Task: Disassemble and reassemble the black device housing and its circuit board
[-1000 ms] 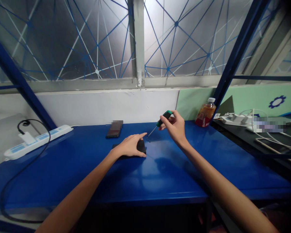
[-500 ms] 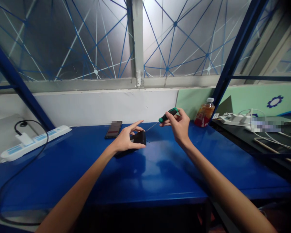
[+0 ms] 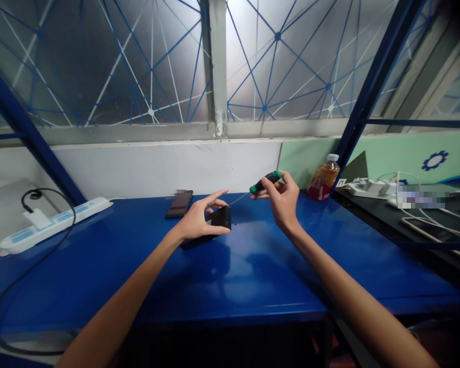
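Note:
My left hand (image 3: 197, 220) is closed around a flat black box-shaped device (image 3: 219, 219), its right end tilted up off the blue table (image 3: 260, 276). The thumb lies along the near side, and the index finger sticks out above the far edge. My right hand (image 3: 282, 197) grips a screwdriver (image 3: 266, 181) by its green and black handle. The thin shaft slants down to the left, and its tip meets the upper right end of the device. Tiny dark screws (image 3: 234, 223) lie on the table just right of the device.
Behind my left hand lies a phone (image 3: 179, 204). A white power strip (image 3: 57, 227) with a black cable (image 3: 42, 273) is on the left. At the back right stands a drink bottle (image 3: 323, 177). Farther right, white cables (image 3: 425, 225) cross a black surface.
My left hand has raised and tilted the device's right end off the table. The screwdriver has moved up and right, lies flatter, and its tip has gone from near the screws to the device's end.

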Available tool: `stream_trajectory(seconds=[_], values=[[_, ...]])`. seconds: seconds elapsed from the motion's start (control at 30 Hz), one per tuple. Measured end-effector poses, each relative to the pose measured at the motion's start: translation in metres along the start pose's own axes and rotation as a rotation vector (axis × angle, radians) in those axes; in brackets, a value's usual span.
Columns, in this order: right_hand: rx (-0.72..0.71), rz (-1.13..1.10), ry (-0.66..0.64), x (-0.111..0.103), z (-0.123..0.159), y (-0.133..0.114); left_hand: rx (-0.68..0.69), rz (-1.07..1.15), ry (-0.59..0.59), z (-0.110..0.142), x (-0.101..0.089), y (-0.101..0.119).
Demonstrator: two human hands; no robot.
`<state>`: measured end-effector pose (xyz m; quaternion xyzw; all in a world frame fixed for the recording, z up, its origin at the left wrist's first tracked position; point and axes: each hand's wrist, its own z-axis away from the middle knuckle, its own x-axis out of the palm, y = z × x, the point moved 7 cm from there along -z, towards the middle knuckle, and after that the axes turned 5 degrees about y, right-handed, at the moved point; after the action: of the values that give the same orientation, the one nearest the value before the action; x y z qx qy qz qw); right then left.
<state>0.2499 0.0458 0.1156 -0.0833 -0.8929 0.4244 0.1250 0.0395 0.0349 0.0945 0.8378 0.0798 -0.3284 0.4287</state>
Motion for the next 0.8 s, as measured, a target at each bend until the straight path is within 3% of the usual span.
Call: stream_trajectory(seconds=[0.17, 0.33, 0.57, 0.8], values=[[-0.045, -0.042, 0.011, -0.002, -0.001, -0.004, 0.004, 0.009, 0.0, 0.0, 0.0, 0.001], [-0.095, 0.113, 0.079, -0.008, 0.0, -0.006, 0.012, 0.006, 0.008, 0.0, 0.0, 0.001], [-0.039, -0.03, -0.058, -0.001, -0.004, 0.003, 0.024, 0.002, 0.011, 0.0, 0.0, 0.001], [-0.123, 0.133, 0.067, -0.006, 0.002, -0.011, 0.025, -0.006, 0.007, 0.001, -0.001, 0.004]])
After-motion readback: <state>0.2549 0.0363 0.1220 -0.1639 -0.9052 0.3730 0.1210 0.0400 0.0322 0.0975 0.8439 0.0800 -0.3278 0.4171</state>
